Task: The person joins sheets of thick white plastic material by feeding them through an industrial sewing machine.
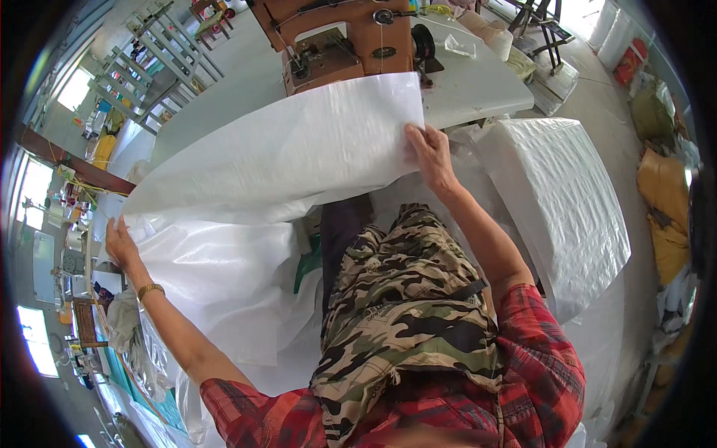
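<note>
The large white sheet (pixel 299 157) is woven plastic sacking, with a fine grid weave and a faint sheen, creased where the left hand (pixel 119 243) and right hand (pixel 427 153) pinch it. The stack of sacks (pixel 560 201) alongside shows the same woven white plastic, slightly glossy. The sewing machine (pixel 343 37) has a brown painted metal body, worn and dull. The table top (pixel 478 82) is smooth, matt, pale grey. The apron (pixel 403 299) is camouflage-printed cloth, matt; the sleeves (pixel 538 373) are soft red checked cloth. The wristwatch (pixel 149 290) is shiny gold-coloured metal.

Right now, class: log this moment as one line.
left hand: grips white woven sack | right hand: grips sack edge | sewing machine: ahead
</note>
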The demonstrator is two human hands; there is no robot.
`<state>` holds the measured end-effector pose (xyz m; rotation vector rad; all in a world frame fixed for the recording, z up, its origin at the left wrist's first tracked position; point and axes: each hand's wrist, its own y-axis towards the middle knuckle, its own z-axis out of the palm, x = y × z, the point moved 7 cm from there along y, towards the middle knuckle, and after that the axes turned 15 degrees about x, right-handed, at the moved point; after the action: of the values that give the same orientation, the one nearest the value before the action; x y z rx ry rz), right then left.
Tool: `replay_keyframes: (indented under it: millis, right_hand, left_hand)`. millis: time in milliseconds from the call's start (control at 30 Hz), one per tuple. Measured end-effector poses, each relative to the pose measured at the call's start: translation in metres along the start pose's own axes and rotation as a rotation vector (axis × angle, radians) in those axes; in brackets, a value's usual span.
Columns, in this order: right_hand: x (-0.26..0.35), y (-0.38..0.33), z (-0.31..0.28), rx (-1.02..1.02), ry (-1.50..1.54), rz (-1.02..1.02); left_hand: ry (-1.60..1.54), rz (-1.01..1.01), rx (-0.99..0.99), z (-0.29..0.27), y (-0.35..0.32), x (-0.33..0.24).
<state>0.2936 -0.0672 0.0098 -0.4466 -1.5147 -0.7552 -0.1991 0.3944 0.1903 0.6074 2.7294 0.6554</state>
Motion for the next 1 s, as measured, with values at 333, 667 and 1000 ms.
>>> replay_keyframes:
  millis: [333, 667, 1000]
  right_hand:
    - [0.000, 0.042, 0.009, -0.093, -0.147, 0.000]
    - [0.007, 0.061, 0.014, -0.167, -0.180, 0.016]
    - [0.055, 0.033, 0.056, 0.041, -0.211, -0.280]
  left_hand:
    - [-0.019, 0.038, -0.120, -0.077, -0.068, -0.065]
    - [-0.132, 0.848, 0.165, -0.173, -0.171, -0.207]
    - [-1.618, 1.756, 1.102, -0.123, -0.280, -0.434]
